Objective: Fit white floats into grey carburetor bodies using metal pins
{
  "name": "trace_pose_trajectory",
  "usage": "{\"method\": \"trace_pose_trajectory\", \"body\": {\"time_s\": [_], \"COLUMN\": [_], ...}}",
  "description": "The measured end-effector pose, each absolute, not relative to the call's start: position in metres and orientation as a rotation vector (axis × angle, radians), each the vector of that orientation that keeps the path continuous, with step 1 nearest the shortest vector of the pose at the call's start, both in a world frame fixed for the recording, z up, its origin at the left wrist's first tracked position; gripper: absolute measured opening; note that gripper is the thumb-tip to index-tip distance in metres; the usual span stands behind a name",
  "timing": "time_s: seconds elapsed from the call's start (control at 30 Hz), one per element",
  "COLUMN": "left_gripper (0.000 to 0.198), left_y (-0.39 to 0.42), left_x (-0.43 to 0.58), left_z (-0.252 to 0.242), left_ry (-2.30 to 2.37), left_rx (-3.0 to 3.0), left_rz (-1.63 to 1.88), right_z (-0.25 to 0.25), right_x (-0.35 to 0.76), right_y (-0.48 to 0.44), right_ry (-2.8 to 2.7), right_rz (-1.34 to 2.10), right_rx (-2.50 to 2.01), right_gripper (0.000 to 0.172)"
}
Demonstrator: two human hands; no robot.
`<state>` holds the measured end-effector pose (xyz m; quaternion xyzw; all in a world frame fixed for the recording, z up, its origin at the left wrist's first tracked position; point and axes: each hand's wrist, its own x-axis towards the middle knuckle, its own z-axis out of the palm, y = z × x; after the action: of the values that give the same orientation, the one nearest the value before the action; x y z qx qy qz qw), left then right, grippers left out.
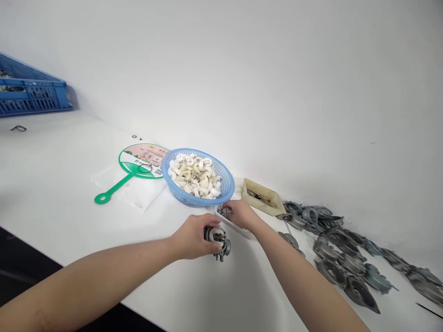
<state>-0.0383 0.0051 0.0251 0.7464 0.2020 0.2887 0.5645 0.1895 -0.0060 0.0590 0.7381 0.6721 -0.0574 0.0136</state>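
Observation:
My left hand [199, 237] is closed around a small motor [219, 240] with a dark metal body and a white ring, held above the white table. My right hand [238, 214] reaches into a shallow white tray [238, 229] of small dark parts; its fingertips are down among them, and I cannot tell whether they grip one. Just behind both hands stands a blue plastic basket [197, 202], heaped with white plastic rings [195, 175] that have small metal bits on them.
A cream box [266, 203] with thin metal parts stands against the wall. Grey metal housings [342, 253] lie spread along the right. Left of the basket is a green hand fan [138, 161] on clear plastic film. A blue crate [34, 94] sits at far left.

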Motion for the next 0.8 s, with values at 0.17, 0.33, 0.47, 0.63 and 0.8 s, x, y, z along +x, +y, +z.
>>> {"method": "trace_pose_trajectory", "body": {"time_s": [0.17, 0.33, 0.47, 0.63, 0.8], "left_gripper": [0.053, 0.050, 0.050, 0.051, 0.051], "left_y": [0.005, 0.005, 0.005, 0.006, 0.007], "left_x": [-0.038, -0.038, -0.037, -0.037, -0.037], "left_z": [0.025, 0.028, 0.027, 0.025, 0.026], "left_ry": [0.467, 0.465, 0.471, 0.479, 0.491], "left_rx": [1.770, 1.793, 1.800, 1.797, 1.807], "left_rz": [0.690, 0.704, 0.708, 0.700, 0.686], "right_z": [0.066, 0.066, 0.065, 0.070, 0.066], "right_x": [0.192, 0.192, 0.193, 0.207, 0.221], "right_y": [-0.003, -0.006, -0.009, -0.009, -0.008], "right_ry": [2.140, 2.162, 2.154, 2.086, 1.950], "right_rz": [-0.176, -0.143, -0.099, -0.043, -0.002], "right_rx": [2.225, 2.197, 2.208, 2.270, 2.310], "right_gripper": [0.023, 0.019, 0.015, 0.025, 0.026]}}
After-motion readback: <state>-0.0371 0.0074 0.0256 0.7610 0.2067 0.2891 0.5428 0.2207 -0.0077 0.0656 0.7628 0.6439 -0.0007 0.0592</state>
